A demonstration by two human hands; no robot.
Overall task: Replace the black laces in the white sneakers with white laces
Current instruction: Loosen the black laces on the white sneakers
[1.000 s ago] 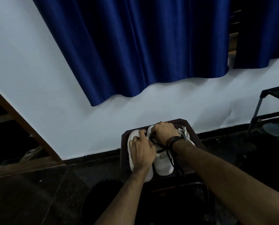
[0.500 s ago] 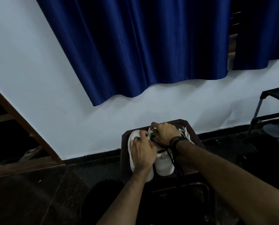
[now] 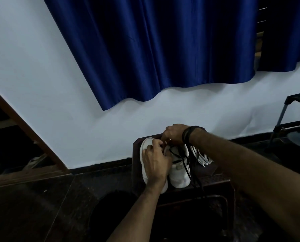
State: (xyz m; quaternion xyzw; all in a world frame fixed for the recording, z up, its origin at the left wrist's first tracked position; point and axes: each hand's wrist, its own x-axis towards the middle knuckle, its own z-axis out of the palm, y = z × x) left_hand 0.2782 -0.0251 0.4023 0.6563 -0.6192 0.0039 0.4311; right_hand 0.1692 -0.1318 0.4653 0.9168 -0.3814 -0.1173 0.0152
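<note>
1. The left hand (image 3: 156,161) is lying over the left white sneaker (image 3: 144,147), its fingers curling at the upper lacing area; whether they are pinching anything is too small to tell.
2. The right hand (image 3: 174,134) is reaching over the far end of the right white sneaker (image 3: 179,175), its fingers bending down and pinching at the black lace (image 3: 186,165) near the top eyelets. A dark wristband (image 3: 186,135) is sitting on that wrist.
3. The black lace is trailing loosely across the right sneaker and hanging off the near edge of the stool.
4. Both sneakers are standing side by side, touching, on a dark brown stool (image 3: 213,180) set against the white wall (image 3: 41,84).
5. The white laces (image 3: 202,158) are lying in a bundle on the stool just beside the right sneaker, partly under the right forearm.
6. The fingertips of both hands are hiding the eyelets, and the dim floor is swallowing the stool's lower frame. A blue curtain (image 3: 154,49) is hanging above.
</note>
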